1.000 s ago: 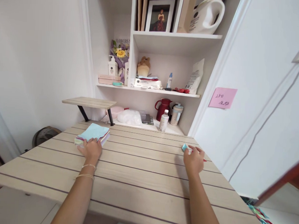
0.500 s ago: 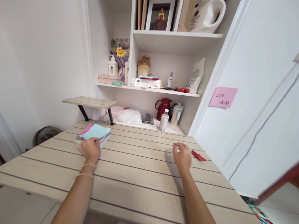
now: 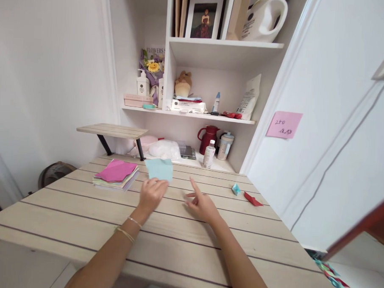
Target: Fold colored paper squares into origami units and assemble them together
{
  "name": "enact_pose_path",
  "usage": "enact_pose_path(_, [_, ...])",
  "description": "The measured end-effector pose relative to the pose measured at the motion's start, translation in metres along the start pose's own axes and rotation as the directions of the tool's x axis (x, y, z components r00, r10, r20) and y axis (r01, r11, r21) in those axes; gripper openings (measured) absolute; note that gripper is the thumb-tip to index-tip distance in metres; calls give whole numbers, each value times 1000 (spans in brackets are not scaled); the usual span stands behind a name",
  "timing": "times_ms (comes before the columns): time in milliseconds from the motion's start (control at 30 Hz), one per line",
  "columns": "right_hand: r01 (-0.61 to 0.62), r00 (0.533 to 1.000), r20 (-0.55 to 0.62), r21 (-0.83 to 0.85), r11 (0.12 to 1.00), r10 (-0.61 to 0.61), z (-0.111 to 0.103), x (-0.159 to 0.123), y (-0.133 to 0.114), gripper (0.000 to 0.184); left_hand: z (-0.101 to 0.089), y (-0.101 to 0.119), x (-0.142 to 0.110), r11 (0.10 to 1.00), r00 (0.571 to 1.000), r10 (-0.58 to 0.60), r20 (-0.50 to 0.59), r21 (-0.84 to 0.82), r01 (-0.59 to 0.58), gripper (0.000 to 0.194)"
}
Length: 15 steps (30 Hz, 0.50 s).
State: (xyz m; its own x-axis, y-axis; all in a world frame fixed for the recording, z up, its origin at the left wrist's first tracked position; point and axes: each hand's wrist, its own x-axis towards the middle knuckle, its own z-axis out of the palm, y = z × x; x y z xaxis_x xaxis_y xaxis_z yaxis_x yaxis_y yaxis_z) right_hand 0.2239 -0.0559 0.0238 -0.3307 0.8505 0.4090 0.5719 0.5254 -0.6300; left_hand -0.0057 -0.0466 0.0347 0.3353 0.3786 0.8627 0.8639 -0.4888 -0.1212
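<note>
My left hand pinches the near edge of a light blue sheet of paper, lifted over the middle of the table. To its left lies a stack of coloured paper with a pink sheet on top. My right hand is open a little to the right of the blue sheet, index finger stretched out and the other fingers loosely bent, nothing in it. Farther right on the table sit a small folded blue paper piece and a folded red paper piece.
A slatted wooden table spans the front. At its back left stands a small raised shelf on black legs. Behind, a bottle, a red jug and a tumbler stand in the white shelving.
My left hand has taken the blue sheet off the stack and moved it right, baring the pink sheet. My right hand has moved left, away from the small folded blue piece, which now shows.
</note>
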Motion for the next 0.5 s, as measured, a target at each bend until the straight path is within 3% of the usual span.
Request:
enact_pose_path(100, [78, 991, 111, 24, 997, -80, 15, 1, -5, 76, 7, 26, -3, 962, 968, 248, 42, -131, -241, 18])
enact_pose_path(167, [76, 994, 83, 5, 997, -76, 18, 2, -1, 71, 9, 34, -5, 908, 925, 375, 61, -223, -354, 21])
enact_pose_path(300, [58, 998, -5, 24, 998, -58, 13, 4, 15, 54, 9, 37, -5, 835, 880, 466, 91, -375, -403, 25])
enact_pose_path(400, [32, 996, -85, 96, 995, -24, 7, 7, 24, 35, 10, 36, -5, 886, 942, 314, 117, -394, -247, 16])
enact_pose_path(467, [13, 986, -167, 171, 985, 16, 5, 8, 27, 34, 12, 33, -5, 925, 986, 86, 142, -379, -26, 24])
enact_pose_path(500, [16, 979, -203, 215, 976, 29, 4, 9, 28, 35, 13, 31, -5, 918, 985, -40, 170, -384, 103, 32])
